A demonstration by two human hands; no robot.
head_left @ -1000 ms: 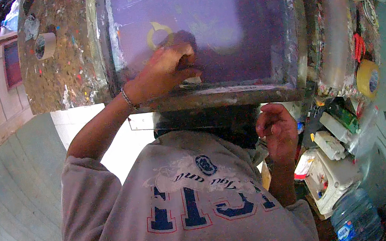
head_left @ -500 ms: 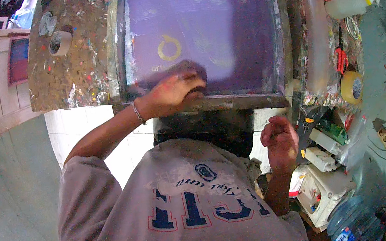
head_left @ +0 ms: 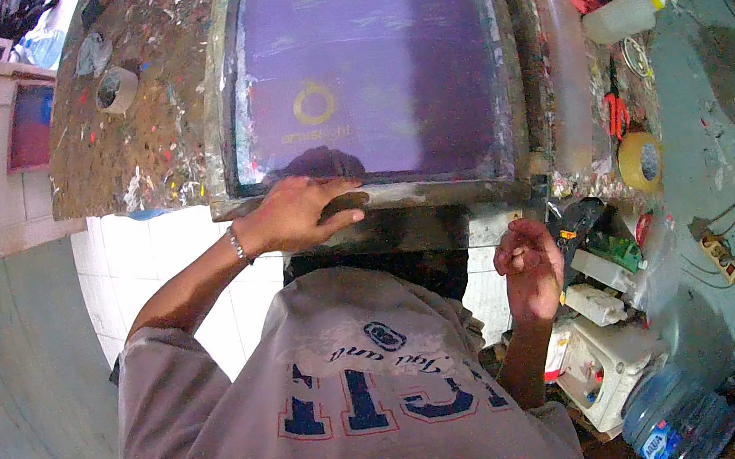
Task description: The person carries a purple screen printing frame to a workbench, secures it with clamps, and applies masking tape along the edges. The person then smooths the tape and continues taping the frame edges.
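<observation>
A purple mesh screen (head_left: 388,53) in a worn, stained frame (head_left: 508,63) lies in front of me, bearing a yellow ring (head_left: 314,103) with faint lettering below it. My left hand (head_left: 297,212) rests on the frame's near edge, thumb apart from the fingers, with nothing visible in it; its shadow falls on the lower mesh. A bracelet circles that wrist. My right hand (head_left: 527,267) is raised below the frame's right corner, fingers curled toward the palm; what, if anything, they hold is unclear.
A paint-stained board (head_left: 161,137) at left carries a tape roll (head_left: 115,89). Along the right are red scissors (head_left: 615,113), yellow tape (head_left: 641,162), white bottles (head_left: 618,19), a white jerrycan (head_left: 601,365), a large water bottle (head_left: 666,413) and a power strip (head_left: 719,260) with cords.
My left hand has moved down from the mesh to the near edge and spread its fingers, uncovering the yellow lettering. My right hand stays beside the frame, still curled. The view has shifted slightly.
</observation>
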